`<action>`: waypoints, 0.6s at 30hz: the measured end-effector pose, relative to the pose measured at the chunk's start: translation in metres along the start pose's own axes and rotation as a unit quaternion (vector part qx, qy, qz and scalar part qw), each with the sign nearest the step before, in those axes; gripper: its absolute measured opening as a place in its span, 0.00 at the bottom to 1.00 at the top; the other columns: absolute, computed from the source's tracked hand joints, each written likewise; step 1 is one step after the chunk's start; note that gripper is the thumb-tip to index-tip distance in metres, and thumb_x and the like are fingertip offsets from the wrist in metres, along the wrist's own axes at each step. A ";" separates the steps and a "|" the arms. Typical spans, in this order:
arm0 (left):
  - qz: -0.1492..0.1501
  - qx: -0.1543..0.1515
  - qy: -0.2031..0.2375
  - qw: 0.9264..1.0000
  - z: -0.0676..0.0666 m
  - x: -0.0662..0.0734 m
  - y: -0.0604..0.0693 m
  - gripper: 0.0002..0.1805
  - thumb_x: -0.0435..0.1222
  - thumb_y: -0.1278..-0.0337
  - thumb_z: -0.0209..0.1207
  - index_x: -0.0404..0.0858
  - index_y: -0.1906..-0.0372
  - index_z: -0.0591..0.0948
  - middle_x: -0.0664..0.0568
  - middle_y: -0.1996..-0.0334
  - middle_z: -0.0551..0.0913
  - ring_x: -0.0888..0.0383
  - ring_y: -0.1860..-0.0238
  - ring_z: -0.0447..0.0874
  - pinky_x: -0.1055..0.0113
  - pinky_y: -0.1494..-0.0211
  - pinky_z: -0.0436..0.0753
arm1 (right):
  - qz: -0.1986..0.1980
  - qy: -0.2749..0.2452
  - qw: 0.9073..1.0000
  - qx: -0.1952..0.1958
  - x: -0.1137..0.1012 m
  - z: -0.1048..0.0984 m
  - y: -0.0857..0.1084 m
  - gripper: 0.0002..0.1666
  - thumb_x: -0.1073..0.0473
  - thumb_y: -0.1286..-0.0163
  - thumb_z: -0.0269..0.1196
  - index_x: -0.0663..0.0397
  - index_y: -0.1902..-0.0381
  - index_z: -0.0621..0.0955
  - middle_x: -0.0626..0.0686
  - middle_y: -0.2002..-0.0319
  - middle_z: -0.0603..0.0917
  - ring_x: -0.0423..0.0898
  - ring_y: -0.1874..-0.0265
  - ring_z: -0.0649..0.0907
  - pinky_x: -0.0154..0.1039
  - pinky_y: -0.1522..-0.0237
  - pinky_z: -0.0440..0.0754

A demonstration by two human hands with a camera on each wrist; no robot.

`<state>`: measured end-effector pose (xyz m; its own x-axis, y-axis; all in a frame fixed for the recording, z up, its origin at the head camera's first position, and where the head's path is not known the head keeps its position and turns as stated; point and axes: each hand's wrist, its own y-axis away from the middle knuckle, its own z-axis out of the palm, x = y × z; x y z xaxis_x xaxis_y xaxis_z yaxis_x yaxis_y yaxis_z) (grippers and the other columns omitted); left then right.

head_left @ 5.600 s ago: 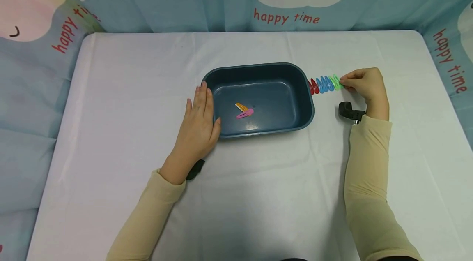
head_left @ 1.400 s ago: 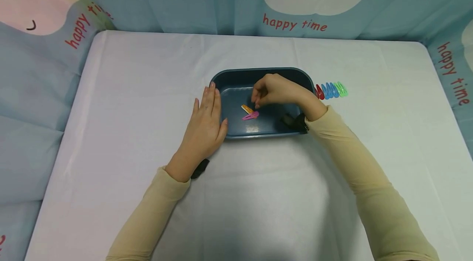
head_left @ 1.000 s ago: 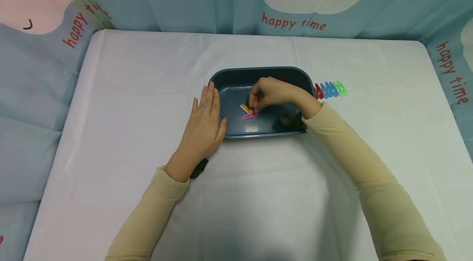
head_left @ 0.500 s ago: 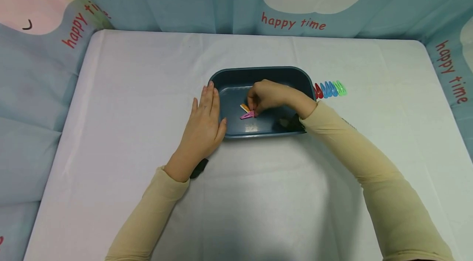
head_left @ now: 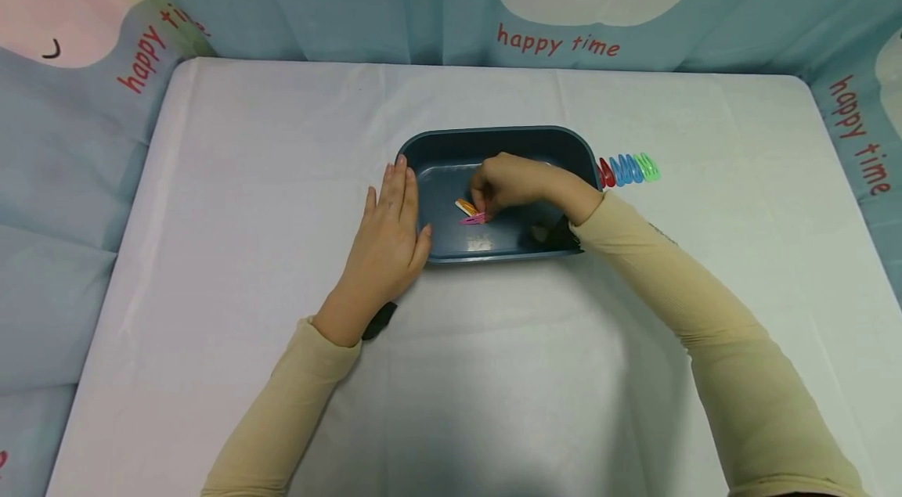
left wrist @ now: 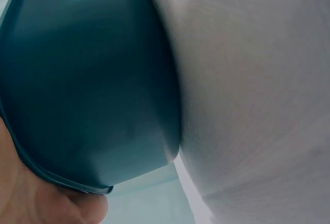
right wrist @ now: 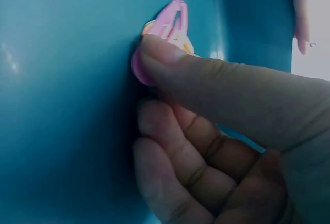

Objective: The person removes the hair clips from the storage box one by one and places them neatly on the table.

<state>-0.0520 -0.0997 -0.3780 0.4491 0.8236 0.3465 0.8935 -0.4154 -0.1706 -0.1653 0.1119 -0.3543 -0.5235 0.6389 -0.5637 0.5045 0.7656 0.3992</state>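
A dark blue plastic basin (head_left: pixel 440 246) stands on the white table. My left hand (head_left: pixel 380 243) lies with straight fingers along its left rim; the left wrist view shows the basin's outer wall (left wrist: pixel 93 79) and part of that hand. Inside the basin, my right hand (head_left: pixel 517 184) pinches a pink snap hair clip (head_left: pixel 474 218). In the right wrist view the thumb covers the middle of the pink clip (right wrist: pixel 167 20), with the other fingers curled below. An orange hair clip (head_left: pixel 465 207) lies against it, partly hidden by the fingers.
Right of the basin, several hair clips lie in a row: red clips (head_left: pixel 607 173), blue clips (head_left: pixel 625 169) and green clips (head_left: pixel 646 167). The basin's right rim or the right arm hides some of the row's left end. A blue printed curtain (head_left: pixel 338 4) borders the table.
My right hand has left the row of clips, entered the basin and come down on the pink clip, which has turned slightly. The left hand has stayed at the rim.
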 end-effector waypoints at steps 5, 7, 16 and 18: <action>0.003 0.004 0.005 1.000 0.000 0.000 0.000 0.37 0.40 0.34 0.45 0.20 0.31 0.48 0.34 0.27 0.40 0.41 0.27 0.40 0.40 0.33 0.50 | 0.000 -0.044 0.999 -0.023 0.003 -0.002 0.002 0.07 0.66 0.45 0.70 0.54 0.78 0.81 0.46 0.77 0.80 0.41 0.76 0.75 0.36 0.68 0.73; 0.004 0.004 0.004 1.000 0.000 0.000 0.000 0.37 0.40 0.34 0.45 0.21 0.31 0.48 0.34 0.27 0.40 0.41 0.27 0.40 0.40 0.33 0.50 | -0.005 -0.060 0.998 -0.025 0.004 -0.003 0.003 0.07 0.66 0.45 0.69 0.54 0.78 0.82 0.46 0.77 0.80 0.41 0.76 0.75 0.36 0.68 0.73; 0.006 0.004 0.001 1.000 0.000 -0.001 0.000 0.36 0.40 0.33 0.44 0.21 0.31 0.48 0.34 0.27 0.39 0.41 0.27 0.39 0.40 0.33 0.49 | -0.001 -0.115 0.993 -0.016 0.000 -0.008 0.008 0.06 0.69 0.40 0.63 0.58 0.76 0.80 0.49 0.75 0.80 0.43 0.75 0.75 0.37 0.68 0.73; 0.006 0.003 0.001 1.000 0.000 -0.001 0.001 0.36 0.40 0.33 0.44 0.21 0.31 0.48 0.34 0.27 0.39 0.41 0.27 0.39 0.40 0.33 0.49 | -0.004 -0.122 0.992 -0.012 -0.001 -0.008 0.010 0.06 0.70 0.39 0.62 0.58 0.76 0.79 0.50 0.75 0.79 0.44 0.75 0.75 0.37 0.68 0.73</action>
<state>-0.0517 -0.1002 -0.3786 0.4589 0.8185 0.3457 0.8885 -0.4221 -0.1802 -0.1659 0.1197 -0.3440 -0.3432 0.5978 -0.7244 0.4826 0.7739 0.4100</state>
